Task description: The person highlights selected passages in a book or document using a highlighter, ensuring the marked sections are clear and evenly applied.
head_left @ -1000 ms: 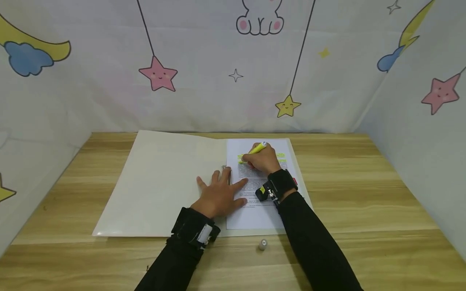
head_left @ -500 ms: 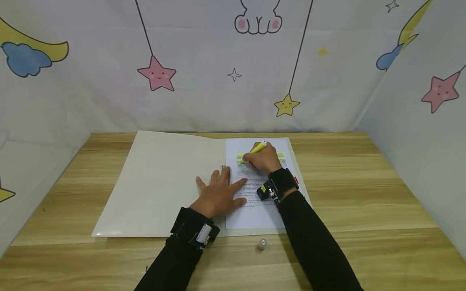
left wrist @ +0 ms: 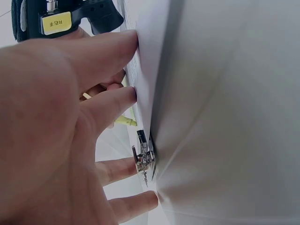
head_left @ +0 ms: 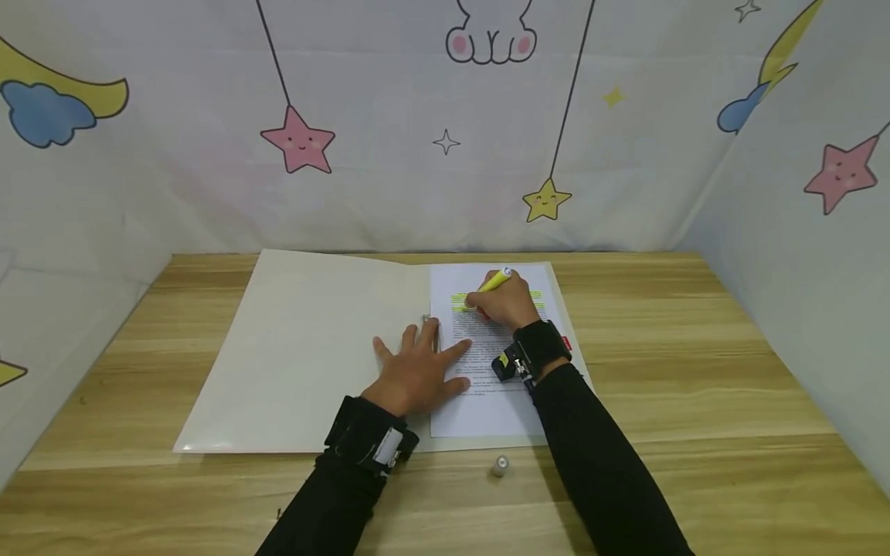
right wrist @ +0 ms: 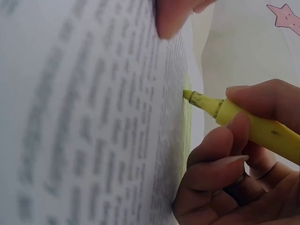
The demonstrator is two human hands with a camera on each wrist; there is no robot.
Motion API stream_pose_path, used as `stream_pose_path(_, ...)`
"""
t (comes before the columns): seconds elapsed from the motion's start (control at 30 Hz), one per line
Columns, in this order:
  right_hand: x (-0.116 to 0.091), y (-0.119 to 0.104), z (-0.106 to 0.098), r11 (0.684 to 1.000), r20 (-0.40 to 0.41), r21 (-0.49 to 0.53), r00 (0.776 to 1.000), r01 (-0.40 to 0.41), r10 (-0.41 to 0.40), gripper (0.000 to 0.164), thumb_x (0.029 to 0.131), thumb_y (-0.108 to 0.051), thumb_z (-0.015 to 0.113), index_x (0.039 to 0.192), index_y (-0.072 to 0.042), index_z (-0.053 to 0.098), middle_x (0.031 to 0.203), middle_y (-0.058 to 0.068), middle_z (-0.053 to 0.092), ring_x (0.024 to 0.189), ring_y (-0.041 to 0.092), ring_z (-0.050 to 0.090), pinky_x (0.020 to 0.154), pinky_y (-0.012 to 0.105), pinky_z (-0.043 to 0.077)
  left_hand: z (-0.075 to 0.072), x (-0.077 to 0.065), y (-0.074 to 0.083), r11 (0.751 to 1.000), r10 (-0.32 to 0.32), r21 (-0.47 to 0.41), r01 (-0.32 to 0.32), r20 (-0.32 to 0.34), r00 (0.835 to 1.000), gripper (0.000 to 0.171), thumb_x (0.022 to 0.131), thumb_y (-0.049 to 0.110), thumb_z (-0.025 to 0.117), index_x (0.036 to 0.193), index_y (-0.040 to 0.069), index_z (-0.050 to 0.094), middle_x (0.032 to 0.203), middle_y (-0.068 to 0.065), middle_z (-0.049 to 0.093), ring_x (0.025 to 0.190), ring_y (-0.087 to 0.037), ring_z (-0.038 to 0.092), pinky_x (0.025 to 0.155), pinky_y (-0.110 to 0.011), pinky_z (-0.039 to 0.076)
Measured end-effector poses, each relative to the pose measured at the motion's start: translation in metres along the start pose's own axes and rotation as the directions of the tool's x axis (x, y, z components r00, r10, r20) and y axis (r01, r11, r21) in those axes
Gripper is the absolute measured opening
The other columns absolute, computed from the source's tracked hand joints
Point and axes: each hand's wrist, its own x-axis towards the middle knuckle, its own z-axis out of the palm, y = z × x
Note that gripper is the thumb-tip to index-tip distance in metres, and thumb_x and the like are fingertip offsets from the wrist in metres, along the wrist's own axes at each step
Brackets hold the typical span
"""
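My right hand (head_left: 507,301) pinches a yellow highlighter (right wrist: 258,131) between thumb and fingers. Its tip meets the printed sheet (head_left: 487,417) near the upper lines, where several bright yellow strokes show. The sheet lies on the right side of an opened white folder (head_left: 299,347). With fingers spread, my left hand (head_left: 415,376) rests across the folder's fold, thumb and index fingertip on the paper's left part. Beside its fingers, in the left wrist view, is a metal clip (left wrist: 145,159) at the fold. A small grey cap (head_left: 500,466) stands on the table in front of the folder.
The wooden table (head_left: 695,401) extends to the left and right of the folder. A white cloth backdrop (head_left: 389,193) with stars and clouds closes off the back and both sides. Each wrist wears a black camera band.
The highlighter tip has shifted slightly rightward along the line with my right hand. My left hand keeps its place on the paper; the head view drifts a little.
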Motion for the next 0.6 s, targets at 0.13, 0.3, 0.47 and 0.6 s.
stream_pose_path(0.13, 0.002, 0.0018, -0.0014, 1.0, -0.012, -0.02, 1.0, 0.006, -0.006, 0.025, 0.079, -0.011, 0.075, 0.066, -0.01, 0.053, 0.054, 0.005, 0.057, 0.05, 0.016, 0.049, 0.052, 0.031, 0.038, 0.002, 0.0008, -0.0007, 1.0, 0.0, 0.007, 0.0, -0.007, 1.0, 0.06, 0.094, 0.057, 0.057, 0.149, 0.041, 0.041, 0.161, -0.015, 0.023, 0.143, -0.042, 0.026, 0.103, -0.084, 0.019)
stream_pose_path(0.3, 0.0025, 0.0017, -0.0012, 0.998, -0.012, -0.057, 1.0, 0.011, -0.012, 0.025, 0.079, -0.014, 0.075, 0.067, -0.011, 0.053, 0.051, 0.0, 0.054, 0.049, 0.015, 0.049, 0.051, 0.031, 0.039, 0.0028, 0.0015, -0.001, 1.0, -0.006, 0.009, 0.006, -0.01, 1.0, 0.06, 0.093, 0.057, 0.057, 0.149, 0.041, 0.041, 0.161, -0.015, 0.023, 0.143, -0.042, 0.026, 0.103, -0.084, 0.019)
stream_pose_path(0.47, 0.0011, 0.0016, -0.0033, 0.999, -0.003, -0.051, 1.0, 0.017, -0.017, 0.024, 0.08, -0.013, 0.074, 0.068, -0.01, 0.054, 0.052, 0.0, 0.054, 0.049, 0.015, 0.05, 0.05, 0.03, 0.039, 0.0035, 0.0015, -0.0007, 1.0, -0.002, -0.004, 0.002, -0.012, 1.0, 0.06, 0.093, 0.056, 0.058, 0.149, 0.04, 0.042, 0.161, -0.015, 0.023, 0.143, -0.042, 0.026, 0.102, -0.084, 0.019)
stream_pose_path(0.6, 0.0, 0.0017, -0.0062, 0.998, -0.007, -0.049, 1.0, 0.028, -0.028, 0.023, 0.079, -0.011, 0.074, 0.068, -0.009, 0.054, 0.051, 0.001, 0.053, 0.048, 0.016, 0.05, 0.05, 0.031, 0.039, 0.0031, 0.0013, -0.0008, 1.0, 0.008, -0.01, -0.008, -0.022, 1.0, 0.06, 0.093, 0.056, 0.059, 0.149, 0.039, 0.043, 0.16, -0.016, 0.024, 0.142, -0.043, 0.028, 0.102, -0.084, 0.02)
